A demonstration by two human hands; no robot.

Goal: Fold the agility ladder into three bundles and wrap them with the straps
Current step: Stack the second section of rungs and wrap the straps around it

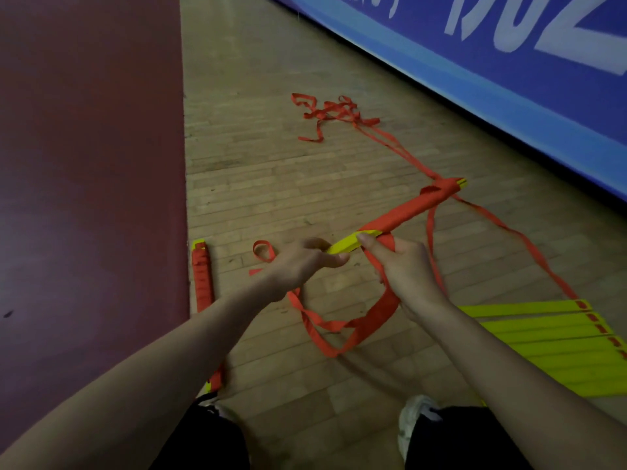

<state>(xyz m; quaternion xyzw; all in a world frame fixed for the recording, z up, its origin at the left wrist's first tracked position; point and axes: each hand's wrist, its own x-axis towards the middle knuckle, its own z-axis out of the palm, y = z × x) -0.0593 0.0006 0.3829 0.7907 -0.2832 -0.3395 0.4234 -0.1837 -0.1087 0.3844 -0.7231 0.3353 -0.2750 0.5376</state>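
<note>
Wrapping looks to be the step in hand: the left hand (300, 266) clasps the bare yellow near end of the held bundle (407, 212), likely to keep the stacked rungs from sliding. The right hand (407, 269) curls round bundle and red strap (359, 327) together, thumb pressed on top, so the winding stays taut. The bundle appears raised off the wooden floor (271, 184), which leaves room for the slack loop hanging beneath to pass round it. 1 finished bundle (202, 283) lies at the floor's left edge, along the dark red surface (91, 198), out of the way. Flat yellow rungs (549, 337) wait near the floor's right edge, and a loose strap tangle (332, 111) lies farther off towards the blue banner (509, 79); trailing straps cross the open floor between, a likely snag
</note>
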